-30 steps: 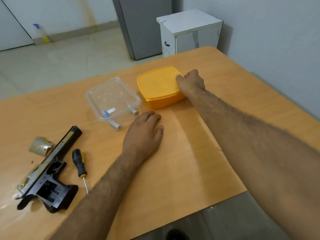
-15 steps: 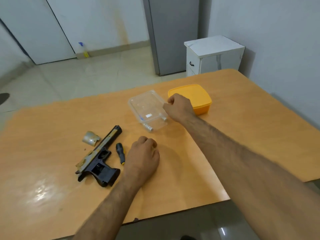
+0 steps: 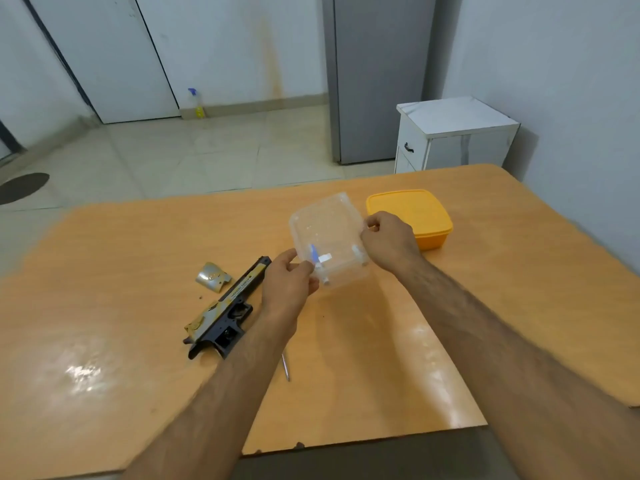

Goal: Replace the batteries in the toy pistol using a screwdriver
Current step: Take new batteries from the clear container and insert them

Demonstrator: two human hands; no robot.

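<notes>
A clear plastic box (image 3: pixel 329 233) with a few small batteries inside is tilted up off the table, held from both sides. My left hand (image 3: pixel 289 282) grips its near left corner and my right hand (image 3: pixel 389 242) grips its right edge. The black and gold toy pistol (image 3: pixel 228 308) lies on the table to the left, with its battery bay open. Its curved silver cover (image 3: pixel 212 276) lies beside the barrel. Only the metal tip of the screwdriver (image 3: pixel 285 367) shows from under my left forearm.
A closed orange lunch box (image 3: pixel 415 211) stands just behind my right hand. The wooden table (image 3: pixel 104 271) ends close to me at its front edge. Beyond it are a white cabinet (image 3: pixel 453 133), a grey fridge (image 3: pixel 377 74) and a tiled floor.
My right hand left the orange box and took the clear box. My left hand rose from the table and took its other side. The box is lifted and tilted toward me.
</notes>
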